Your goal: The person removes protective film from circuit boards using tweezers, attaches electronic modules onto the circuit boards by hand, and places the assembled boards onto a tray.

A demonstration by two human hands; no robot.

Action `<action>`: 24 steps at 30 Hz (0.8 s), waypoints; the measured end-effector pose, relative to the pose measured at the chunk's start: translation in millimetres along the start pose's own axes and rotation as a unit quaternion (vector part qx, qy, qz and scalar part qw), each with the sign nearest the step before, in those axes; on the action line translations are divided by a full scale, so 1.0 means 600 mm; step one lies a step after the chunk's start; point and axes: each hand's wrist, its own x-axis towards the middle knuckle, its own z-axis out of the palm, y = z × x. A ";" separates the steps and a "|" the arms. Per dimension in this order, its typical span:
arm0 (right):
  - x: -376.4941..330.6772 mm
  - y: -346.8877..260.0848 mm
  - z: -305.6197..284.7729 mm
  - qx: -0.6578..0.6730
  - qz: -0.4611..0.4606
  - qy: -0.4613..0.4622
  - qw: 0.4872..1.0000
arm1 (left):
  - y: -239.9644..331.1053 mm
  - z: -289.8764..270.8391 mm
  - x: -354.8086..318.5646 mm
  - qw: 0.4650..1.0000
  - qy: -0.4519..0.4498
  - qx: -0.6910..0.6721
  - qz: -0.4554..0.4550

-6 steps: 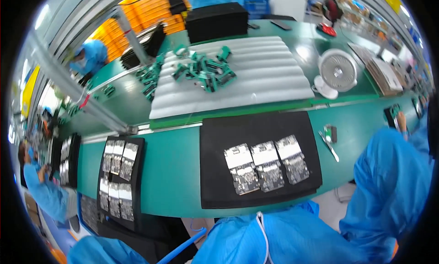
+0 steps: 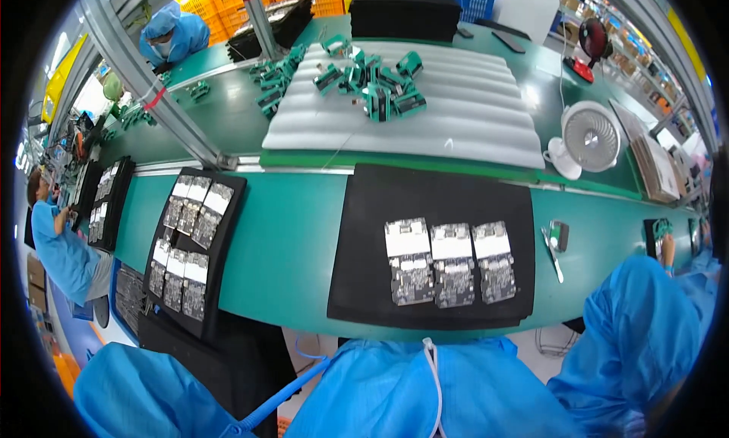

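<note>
Neither of my hands shows; only my blue sleeves do. My left sleeve (image 2: 148, 392) rises at the lower left, and my right sleeve (image 2: 634, 332) is bent at the lower right. In front of me a black foam mat (image 2: 364, 248) lies on the green bench. Three circuit boards (image 2: 412, 277), each with a white upper part, lie side by side on its right half. To the right of the mat are a slim metal hand tool (image 2: 553, 256) and a small green and black block (image 2: 560, 235). Nothing touches the boards from above.
More circuit boards (image 2: 195, 285) sit on a black pad (image 2: 216, 282) at left. Green and black parts (image 2: 377, 102) are heaped on a white foam sheet (image 2: 456, 134). A white fan (image 2: 591, 137) stands at right. A co-worker's hand (image 2: 667, 250) is at far right; other people work at left.
My view has shifted and steadied, so the bench sits differently in the picture. The boards remain in place on the mat. Both sleeves show larger now, and no hand has come into view.
</note>
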 end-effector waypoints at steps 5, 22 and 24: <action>-0.014 -0.009 0.002 0.000 0.022 -0.002 1.000 | -0.004 -0.001 -0.011 0.999 0.002 -0.032 -0.033; -0.033 -0.007 -0.026 0.071 0.002 -0.054 0.996 | 0.021 0.029 -0.049 0.997 0.015 -0.057 -0.049; -0.026 -0.017 -0.038 0.065 0.003 -0.067 0.996 | 0.019 0.041 -0.053 0.996 0.029 -0.069 -0.054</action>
